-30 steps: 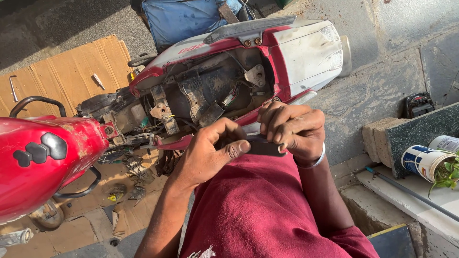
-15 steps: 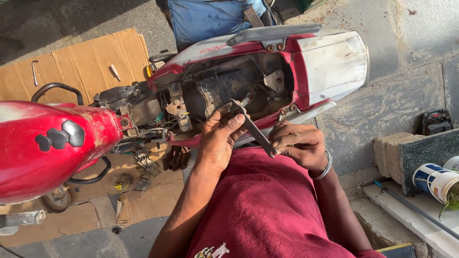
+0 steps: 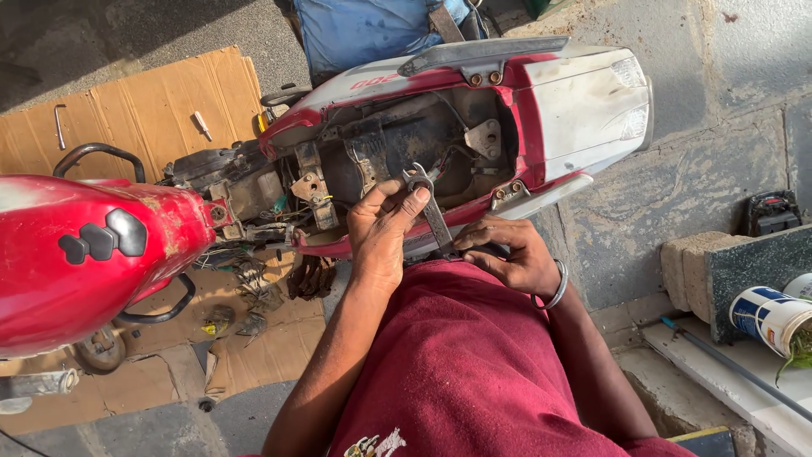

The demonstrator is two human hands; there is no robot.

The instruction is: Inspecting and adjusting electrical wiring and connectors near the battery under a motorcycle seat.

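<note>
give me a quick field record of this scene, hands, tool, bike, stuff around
left hand: fingers on the ring end of a wrench
right hand: at the wrench's lower end, bracelet on wrist
motorcycle: red and white, seat off, frame bay open
tank: red
ground: cardboard sheet with small tools lying on it
right side: paint can on a ledge

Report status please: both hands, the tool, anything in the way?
Left hand grips spanner near its ring end. Right hand on its lower end. Spanner over open motorcycle frame. Nothing blocking it.
</note>
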